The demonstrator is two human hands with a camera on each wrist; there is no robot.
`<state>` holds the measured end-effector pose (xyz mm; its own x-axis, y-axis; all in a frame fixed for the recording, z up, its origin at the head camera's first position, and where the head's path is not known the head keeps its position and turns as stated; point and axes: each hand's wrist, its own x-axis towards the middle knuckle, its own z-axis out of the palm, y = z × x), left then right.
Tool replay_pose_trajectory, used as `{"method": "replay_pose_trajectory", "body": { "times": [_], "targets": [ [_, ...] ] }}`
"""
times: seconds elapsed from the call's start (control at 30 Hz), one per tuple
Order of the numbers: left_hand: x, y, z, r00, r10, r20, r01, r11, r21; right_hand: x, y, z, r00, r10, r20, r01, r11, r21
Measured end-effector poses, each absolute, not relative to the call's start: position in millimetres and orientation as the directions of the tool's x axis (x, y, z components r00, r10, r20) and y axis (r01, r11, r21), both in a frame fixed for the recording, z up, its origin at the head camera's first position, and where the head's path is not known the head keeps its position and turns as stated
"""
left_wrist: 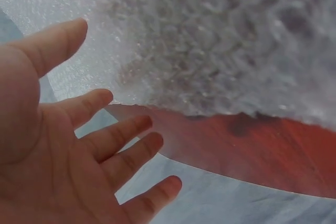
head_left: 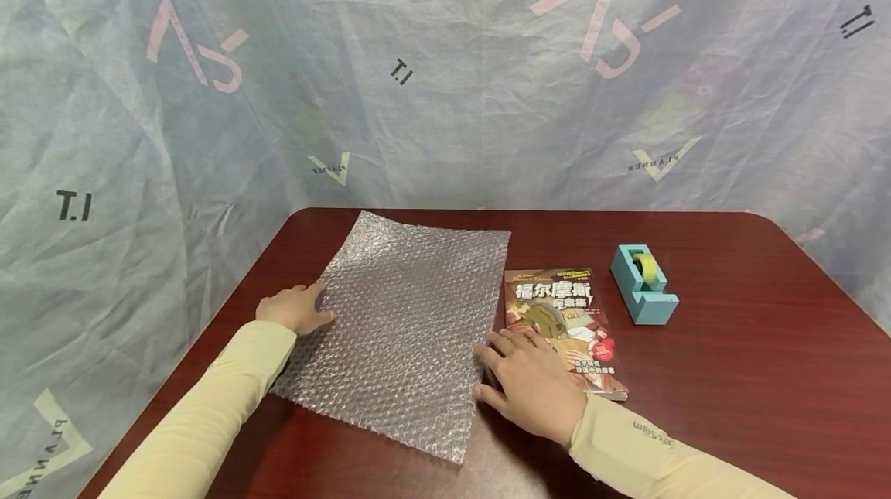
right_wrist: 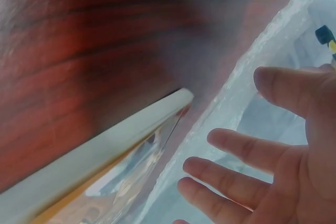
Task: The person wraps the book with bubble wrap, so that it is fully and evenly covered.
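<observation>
A clear sheet of bubble wrap (head_left: 411,321) lies spread on the table, slightly turned. My left hand (head_left: 295,309) is at its left edge, and in the left wrist view the fingers are spread with nothing between them. By the sheet's right edge is my right hand (head_left: 532,383), overlapping the lower left of a paperback book (head_left: 557,313) in the head view. The right wrist view shows the right fingers (right_wrist: 231,187) loosely extended and holding nothing, with the book's pale page edge (right_wrist: 105,145) nearby. The book lies cover up, printed with large white characters.
A light blue tape dispenser (head_left: 643,286) with a yellow-green tape roll (head_left: 646,268) stands right of the book. The dark red wooden table (head_left: 752,375) has rounded far corners. A grey printed cloth (head_left: 445,97) hangs behind it and along the left side.
</observation>
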<state>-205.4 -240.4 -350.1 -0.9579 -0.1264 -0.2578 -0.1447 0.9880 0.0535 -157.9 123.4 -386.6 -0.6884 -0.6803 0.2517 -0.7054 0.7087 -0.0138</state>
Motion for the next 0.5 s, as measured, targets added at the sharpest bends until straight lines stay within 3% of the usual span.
{"method": "replay_pose_trajectory", "body": {
  "times": [0.27,0.5],
  "targets": [
    [-205.9,-230.2,-345.0,-0.975,-0.103,-0.197,-0.115,0.992,0.053,-163.2,131.4,-379.4,-0.728,-0.658,0.194,-0.681,0.725,-0.097],
    [-212.5,-220.6,-341.7,-0.992,-0.084,-0.097,-0.089,0.995,0.044,-177.4,141.2,-374.7,-0.723,-0.628,0.288,-0.665,0.745,-0.044]
  ]
}}
